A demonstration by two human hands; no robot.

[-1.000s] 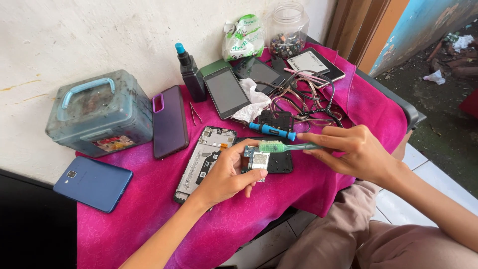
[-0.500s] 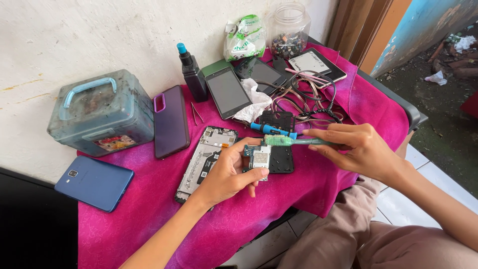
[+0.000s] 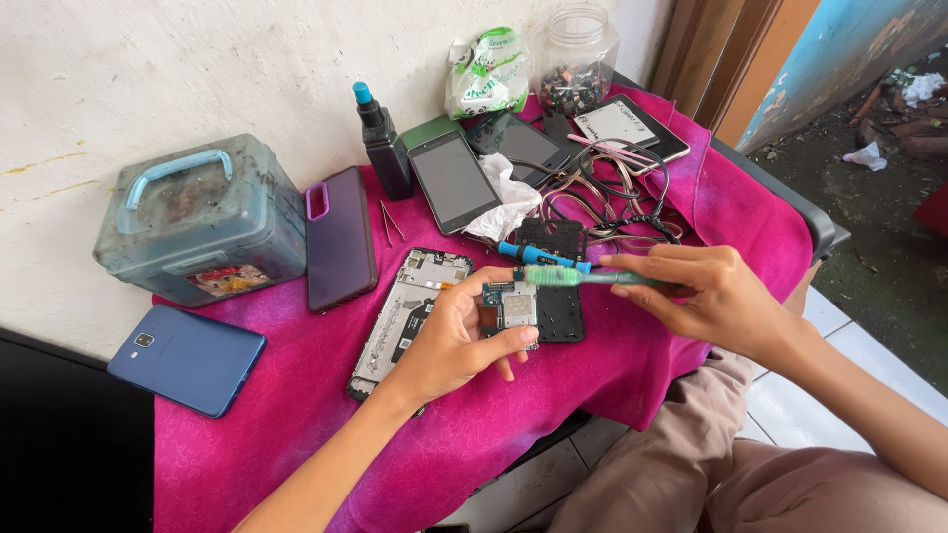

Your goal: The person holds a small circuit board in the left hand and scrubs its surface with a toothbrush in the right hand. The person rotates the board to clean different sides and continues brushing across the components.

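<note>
Pinching a small circuit board (image 3: 511,309) above the pink cloth (image 3: 296,395), left hand (image 3: 456,336) closed on it; right hand (image 3: 711,296) grips a green toothbrush (image 3: 583,278) (bristles touching board).

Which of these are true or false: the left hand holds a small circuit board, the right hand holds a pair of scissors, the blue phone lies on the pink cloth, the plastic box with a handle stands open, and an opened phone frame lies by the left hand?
1. The left hand holds a small circuit board. True.
2. The right hand holds scissors. False: it holds a green brush, bristle end at the board.
3. The blue phone lies on the pink cloth. True.
4. The plastic box stands open. False: its lid is shut.
5. An opened phone frame lies by the left hand. True.
</note>
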